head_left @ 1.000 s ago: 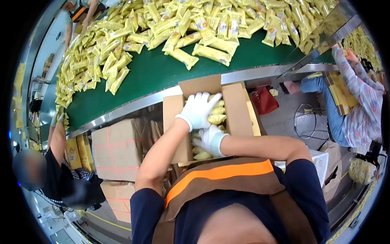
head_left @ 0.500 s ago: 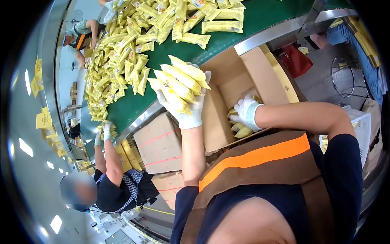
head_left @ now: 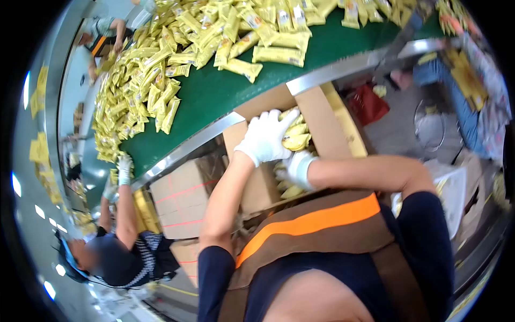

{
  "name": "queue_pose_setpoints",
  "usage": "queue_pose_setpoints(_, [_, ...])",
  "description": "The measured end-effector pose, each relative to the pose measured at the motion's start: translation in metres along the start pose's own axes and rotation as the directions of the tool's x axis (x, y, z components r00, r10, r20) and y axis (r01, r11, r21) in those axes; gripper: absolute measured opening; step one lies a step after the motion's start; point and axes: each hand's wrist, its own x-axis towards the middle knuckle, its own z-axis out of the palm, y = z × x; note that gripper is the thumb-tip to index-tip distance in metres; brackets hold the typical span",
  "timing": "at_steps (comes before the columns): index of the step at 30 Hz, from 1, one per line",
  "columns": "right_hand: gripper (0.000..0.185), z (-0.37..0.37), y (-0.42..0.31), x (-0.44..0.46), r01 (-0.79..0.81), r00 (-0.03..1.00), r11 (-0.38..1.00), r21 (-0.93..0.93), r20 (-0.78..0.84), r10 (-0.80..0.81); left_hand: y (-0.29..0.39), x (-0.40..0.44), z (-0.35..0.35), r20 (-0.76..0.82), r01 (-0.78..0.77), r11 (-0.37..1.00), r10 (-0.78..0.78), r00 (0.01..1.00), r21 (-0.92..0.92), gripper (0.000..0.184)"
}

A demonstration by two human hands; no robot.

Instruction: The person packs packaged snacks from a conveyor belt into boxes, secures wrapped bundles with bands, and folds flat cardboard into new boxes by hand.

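Observation:
My left hand (head_left: 266, 137), in a white glove, is over the back part of an open cardboard box (head_left: 320, 115), its fingers curved around several yellow packets (head_left: 296, 137). Beside it, lower in the same box, my right hand (head_left: 299, 169) wears a white glove and is blurred by motion. It touches the packets near the box's front, and its fingers are mostly hidden. More yellow packets (head_left: 290, 190) lie below it, inside the box.
Yellow packets (head_left: 161, 80) are heaped on a green conveyor (head_left: 206, 99) with a metal edge. Taped cartons (head_left: 179, 198) stand left of the box. A co-worker (head_left: 115, 252) reaches to the belt at the left. At right are a red bag (head_left: 369, 104), a stool (head_left: 429, 126) and a white crate (head_left: 455, 196).
My left hand has moved from above the belt's edge into the box with its packets. My right hand stays low in the box. The camera view has shifted.

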Motion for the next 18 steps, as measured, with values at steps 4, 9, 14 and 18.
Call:
queue_pose_setpoints(4, [0.043,-0.044,-0.023,-0.035,0.090,0.981,0.930,-0.357,0.192,-0.022,0.006,0.027,0.044,0.047,0.035,0.996,-0.039,0.998,0.082,0.095])
queue_pose_setpoints(9, [0.039,-0.098,-0.024,-0.060,0.323,0.911,0.902,-0.286,0.352,-0.214,0.013,0.033,0.059,0.275,0.073,0.978,-0.127,0.953,0.196,0.095])
queue_pose_setpoints(14, [0.039,-0.057,0.002,-0.021,0.295,0.910,0.946,-0.134,0.341,-0.236,0.034,0.017,0.043,0.157,0.096,0.944,-0.152,0.976,0.316,0.055])
queue_pose_setpoints(18, [0.034,-0.035,0.006,-0.014,0.296,0.908,0.953,-0.066,0.328,-0.259,0.006,0.020,0.053,0.371,0.245,0.946,-0.153,0.916,-0.214,0.041])
